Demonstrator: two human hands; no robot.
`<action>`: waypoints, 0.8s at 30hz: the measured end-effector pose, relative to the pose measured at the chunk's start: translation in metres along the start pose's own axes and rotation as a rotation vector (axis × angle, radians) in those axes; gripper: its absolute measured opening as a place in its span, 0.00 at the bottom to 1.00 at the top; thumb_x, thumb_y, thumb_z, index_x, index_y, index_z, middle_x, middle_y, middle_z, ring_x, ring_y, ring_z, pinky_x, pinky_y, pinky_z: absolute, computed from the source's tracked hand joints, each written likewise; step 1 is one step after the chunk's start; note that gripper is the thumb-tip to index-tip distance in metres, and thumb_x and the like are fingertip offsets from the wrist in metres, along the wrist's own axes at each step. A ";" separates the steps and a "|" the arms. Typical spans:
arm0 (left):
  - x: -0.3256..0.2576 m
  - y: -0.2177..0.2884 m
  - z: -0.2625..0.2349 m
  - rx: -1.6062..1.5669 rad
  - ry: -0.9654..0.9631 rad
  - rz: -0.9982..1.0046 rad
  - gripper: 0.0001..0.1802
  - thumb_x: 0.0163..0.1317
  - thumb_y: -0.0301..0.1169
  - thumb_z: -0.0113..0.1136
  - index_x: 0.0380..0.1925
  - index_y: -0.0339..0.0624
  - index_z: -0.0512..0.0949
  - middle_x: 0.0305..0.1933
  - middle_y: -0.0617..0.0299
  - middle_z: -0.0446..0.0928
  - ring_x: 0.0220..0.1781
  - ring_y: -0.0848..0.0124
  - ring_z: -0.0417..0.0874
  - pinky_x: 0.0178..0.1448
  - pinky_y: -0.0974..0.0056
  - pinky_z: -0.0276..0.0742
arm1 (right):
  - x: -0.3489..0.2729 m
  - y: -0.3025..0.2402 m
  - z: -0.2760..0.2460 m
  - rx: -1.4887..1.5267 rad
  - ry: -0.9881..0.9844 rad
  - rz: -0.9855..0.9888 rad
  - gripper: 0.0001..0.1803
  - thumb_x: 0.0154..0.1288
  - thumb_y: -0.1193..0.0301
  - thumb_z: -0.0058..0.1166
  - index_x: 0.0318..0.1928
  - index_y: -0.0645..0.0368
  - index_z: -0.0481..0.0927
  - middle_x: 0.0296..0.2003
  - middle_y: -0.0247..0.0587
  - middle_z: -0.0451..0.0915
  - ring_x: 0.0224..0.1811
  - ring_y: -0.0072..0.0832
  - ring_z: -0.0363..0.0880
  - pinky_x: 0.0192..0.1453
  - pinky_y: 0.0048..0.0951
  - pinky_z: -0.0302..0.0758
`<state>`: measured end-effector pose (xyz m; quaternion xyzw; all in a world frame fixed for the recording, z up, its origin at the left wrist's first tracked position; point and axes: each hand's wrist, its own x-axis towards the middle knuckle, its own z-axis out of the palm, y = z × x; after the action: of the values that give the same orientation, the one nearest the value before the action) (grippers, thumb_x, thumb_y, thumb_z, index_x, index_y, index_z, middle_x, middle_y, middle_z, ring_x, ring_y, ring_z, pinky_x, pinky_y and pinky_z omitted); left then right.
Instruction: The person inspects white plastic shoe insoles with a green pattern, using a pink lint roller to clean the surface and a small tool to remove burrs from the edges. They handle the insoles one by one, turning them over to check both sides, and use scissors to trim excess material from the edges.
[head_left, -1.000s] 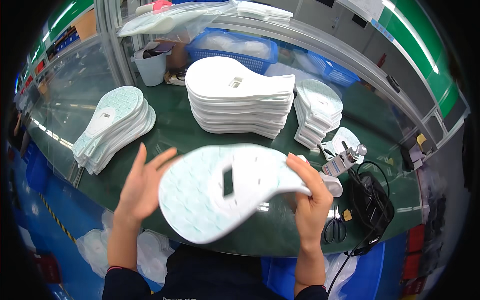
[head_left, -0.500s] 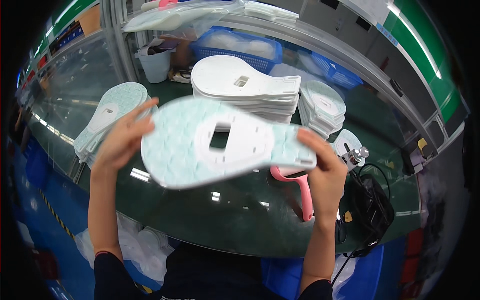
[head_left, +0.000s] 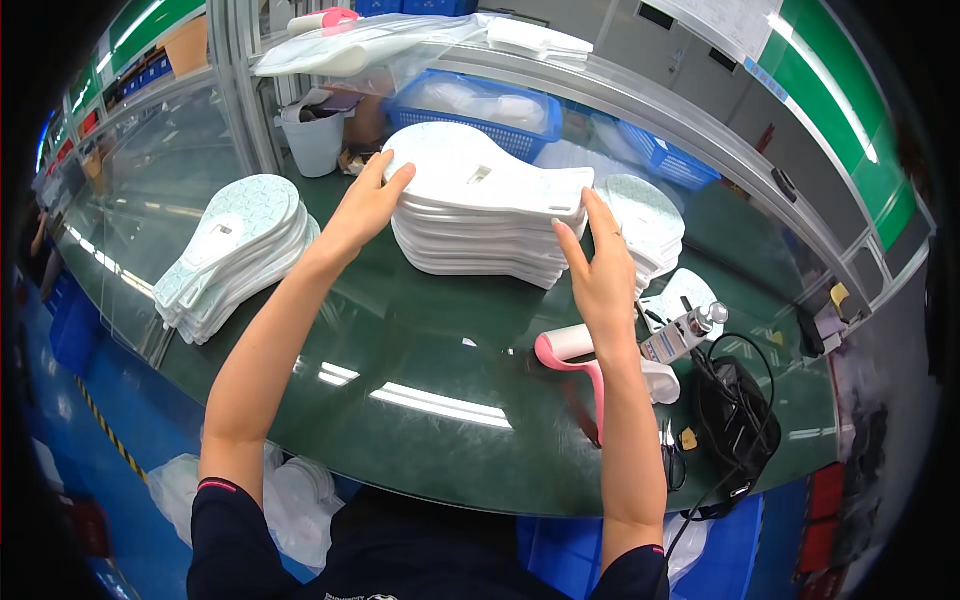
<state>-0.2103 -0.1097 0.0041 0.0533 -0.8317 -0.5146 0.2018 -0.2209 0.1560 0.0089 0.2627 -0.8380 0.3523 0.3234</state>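
Note:
A paddle-shaped white panel point(head_left: 455, 170) with a pale green patterned round end lies on top of a tall stack of like white panels point(head_left: 470, 240) at the middle back of the table. My left hand point(head_left: 372, 203) grips its rounded left edge. Around the corner of its narrow right end is my right hand point(head_left: 600, 270), thumb in front and fingers at the side. To the left stands another stack of pale green patterned panels point(head_left: 235, 235). More rounded pieces point(head_left: 645, 225) are piled just beyond my right hand.
Near my right forearm lie a pink-handled roller point(head_left: 565, 345), a bottle with a silver top point(head_left: 680, 335) and a black bag point(head_left: 735, 420) with cables. Behind the stacks are a white bucket point(head_left: 313, 140) and a blue basket point(head_left: 480, 110). A metal frame rail point(head_left: 690, 110) crosses the back.
Both hands have carried the panel forward, away from me, and it now rests on the middle stack. Earlier it was held up in front of the stack with its patterned side facing me.

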 end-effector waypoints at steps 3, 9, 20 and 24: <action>-0.003 0.004 0.004 0.031 0.066 0.061 0.34 0.60 0.45 0.46 0.59 0.32 0.55 0.62 0.44 0.56 0.65 0.57 0.57 0.64 0.63 0.52 | 0.008 0.007 0.006 -0.063 0.025 -0.031 0.24 0.61 0.65 0.48 0.54 0.65 0.66 0.53 0.54 0.67 0.59 0.46 0.61 0.59 0.38 0.60; -0.019 0.012 0.008 0.085 0.061 0.138 0.35 0.60 0.46 0.46 0.59 0.32 0.54 0.63 0.42 0.53 0.66 0.55 0.52 0.65 0.60 0.50 | 0.019 0.015 0.013 -0.138 0.113 0.038 0.21 0.63 0.67 0.44 0.54 0.64 0.65 0.57 0.55 0.62 0.61 0.45 0.58 0.61 0.37 0.58; -0.045 -0.099 -0.121 1.113 0.380 0.024 0.29 0.55 0.44 0.52 0.57 0.50 0.61 0.55 0.45 0.64 0.56 0.46 0.64 0.53 0.42 0.61 | -0.083 -0.051 -0.045 0.315 -0.382 0.196 0.20 0.56 0.77 0.50 0.52 0.59 0.71 0.57 0.46 0.63 0.50 0.33 0.71 0.48 0.26 0.70; -0.046 -0.094 -0.128 1.039 0.415 0.123 0.18 0.59 0.43 0.48 0.45 0.46 0.72 0.38 0.50 0.76 0.39 0.51 0.76 0.42 0.53 0.71 | -0.100 -0.057 -0.052 0.394 -0.398 0.244 0.19 0.55 0.78 0.51 0.50 0.61 0.72 0.56 0.45 0.65 0.50 0.33 0.71 0.49 0.26 0.70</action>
<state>-0.1298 -0.2467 -0.0411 0.1970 -0.9203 -0.0032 0.3380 -0.0989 0.1816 -0.0120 0.2817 -0.8260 0.4856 0.0509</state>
